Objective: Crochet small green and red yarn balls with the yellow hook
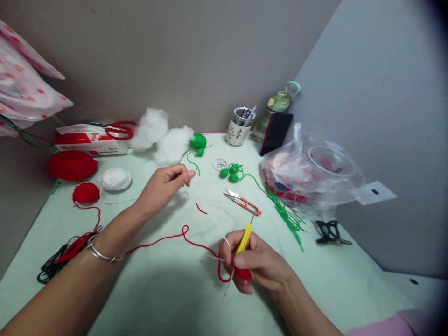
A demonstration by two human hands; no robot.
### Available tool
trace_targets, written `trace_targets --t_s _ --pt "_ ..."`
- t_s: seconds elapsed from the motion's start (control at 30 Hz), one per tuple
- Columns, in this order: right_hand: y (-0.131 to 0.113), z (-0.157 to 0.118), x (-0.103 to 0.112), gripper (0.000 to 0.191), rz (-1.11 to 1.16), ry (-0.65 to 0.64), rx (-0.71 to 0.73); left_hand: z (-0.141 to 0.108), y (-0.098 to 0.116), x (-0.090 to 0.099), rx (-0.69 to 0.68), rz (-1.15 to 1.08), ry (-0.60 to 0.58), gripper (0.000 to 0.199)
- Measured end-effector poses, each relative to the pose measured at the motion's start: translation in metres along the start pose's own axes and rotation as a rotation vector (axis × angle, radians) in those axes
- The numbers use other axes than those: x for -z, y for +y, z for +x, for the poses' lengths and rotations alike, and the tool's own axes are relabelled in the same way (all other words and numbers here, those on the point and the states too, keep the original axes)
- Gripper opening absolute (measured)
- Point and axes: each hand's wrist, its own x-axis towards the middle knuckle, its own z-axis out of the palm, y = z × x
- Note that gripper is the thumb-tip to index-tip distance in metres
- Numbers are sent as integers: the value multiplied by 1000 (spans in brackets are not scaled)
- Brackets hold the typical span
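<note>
My left hand [166, 186] is closed in a pinch above the table's middle, near the white yarn [210, 212] that stretches toward my other hand. Between the fingers of my right hand [257, 261] is a yellow-handled crochet hook [244, 239], tilted, with thin metal at both ends. A small red crocheted piece [243, 274] sits partly hidden in the same hand, and red yarn [157, 241] runs from it leftward across the table. Orange-handled snips [242, 202] lie just beyond my right hand. A short red yarn scrap [201, 208] rests between the hands.
White [115, 179] and red yarn balls [86, 192] lie left, near a box [93, 143] with red scissors [121, 130]. White stuffing [174, 145] and green pieces [233, 175] are farther back. A can [238, 128], phone [276, 134], plastic bag [308, 168] and black clip [329, 232] stand or lie right.
</note>
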Motion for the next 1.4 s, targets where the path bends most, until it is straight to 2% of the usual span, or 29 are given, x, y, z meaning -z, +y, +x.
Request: trace_targets --t_s 0.27,0.33,0.4,0.47,0.53,0.6,0.67,0.77,0.8,0.83,0.9,0.97,1.0,1.07,1.1,1.17,1.2,1.27,1.4 --pt "-2 -2 -5 24 -12 71 -20 15 -23 16 17 85 274 32" --pt "-2 -2 -5 25 -28 62 -13 20 -28 20 19 125 302 32" --pt "-2 -1 -4 25 -43 55 -8 22 -28 20 13 162 273 29" --pt "-4 -1 -3 26 -51 69 -11 16 -22 17 -29 219 190 18" --pt "-6 -1 -3 26 -55 100 -9 1 -7 9 -107 262 75 30" --pt "-9 -1 -2 25 -56 126 3 -21 10 -3 -71 16 -73 32" --pt "-11 -1 -1 25 -57 133 8 -44 26 -17 53 -285 -346 42" --pt "-11 -2 -2 24 -56 125 3 -68 38 -38 137 -440 -622 63" --pt "-11 -2 -2 24 -58 116 5 -71 39 -46 153 -508 -649 63" --pt "-10 -3 -3 24 -60 109 12 -72 40 -53 139 -571 -589 63" --pt "-10 -4 -5 24 -65 98 27 -67 40 -66 73 -654 -377 55" --pt "-11 -5 -7 23 -71 95 31 -61 39 -74 16 -744 -206 35" --pt "-11 -6 -7 23 -73 99 32 -58 38 -75 -26 -747 -156 40" --pt "-13 -8 -7 23 -84 104 39 -54 34 -75 -188 -601 -116 53" --pt "-14 -9 -7 23 -93 108 49 -54 30 -73 -308 -457 -110 53" --pt "-16 -10 -8 23 -128 126 73 -55 23 -70 -544 -159 -93 37" --pt "-16 -10 -8 24 -155 143 91 -57 20 -70 -596 -61 -72 27" --pt "-17 -8 -11 26 -211 210 150 -62 17 -73 -548 -28 -33 18" --pt "-15 -5 -15 28 -327 327 253 -72 22 -83 -102 -408 -78 15"
